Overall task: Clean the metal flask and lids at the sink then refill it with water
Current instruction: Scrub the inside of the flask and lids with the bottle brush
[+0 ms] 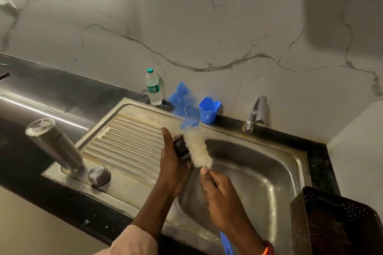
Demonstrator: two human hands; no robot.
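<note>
while the left hand (173, 163) curls round a small dark lid (180, 149) at mid-frame, the right hand (215, 189) grips the blue handle of a brush (199, 151), whose white bristles lie against the lid over the sink (298, 161). the bristle end is blurred, so how firmly it presses cannot be told. further out, at left of frame, the flask (55, 145) stands open end down on the draining board, with a metal cap (99, 175) just beside it; both look already washed, a judgement only. rinsing this lid and refilling the flask seem left, and the tap (256, 115) shows no stream. the plastic bottle (153, 87) at upper middle has a green label, too small to read.
</note>
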